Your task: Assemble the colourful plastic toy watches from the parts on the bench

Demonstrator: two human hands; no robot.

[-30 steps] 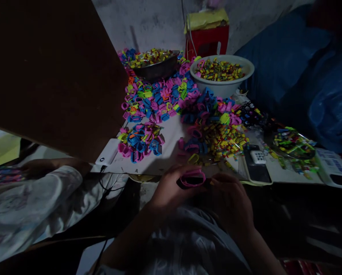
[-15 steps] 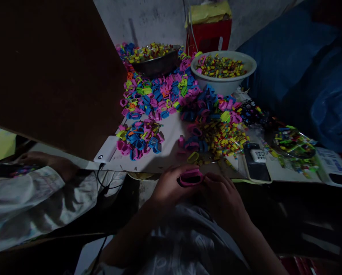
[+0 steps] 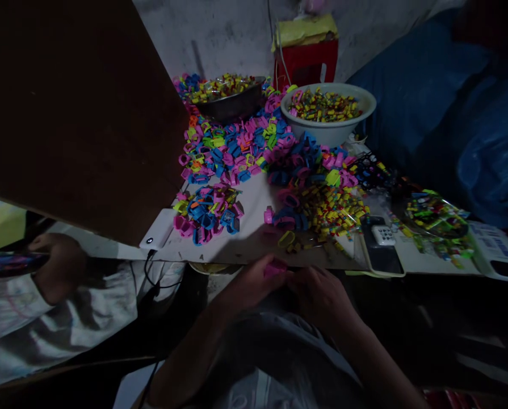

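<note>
In front of the table edge, my left hand (image 3: 251, 281) is closed around a pink plastic piece (image 3: 275, 268); moments ago it showed as a hollow loop, like a toy watch band. My right hand (image 3: 324, 292) meets it from the right, fingertips pinched together beside the piece. What those fingertips hold is hidden in the dark. Beyond my hands lies a small heap of blue, pink and yellow plastic loops (image 3: 206, 213). To its right is a pile of small yellow and red pieces (image 3: 336, 210), with a yellow loop (image 3: 286, 239) nearby.
Behind stand a dark metal bowl (image 3: 232, 107) and a grey basin (image 3: 330, 129), both filled with small pieces. A white power bank (image 3: 158, 228) and a phone (image 3: 383, 255) lie near the edge. At left, a brown board (image 3: 79, 113) rises beside another person's hand (image 3: 62, 264).
The pink piece has turned in my left hand, so its opening no longer shows. The other person's hand at left has lifted a dark phone-like object. The view has shifted slightly.
</note>
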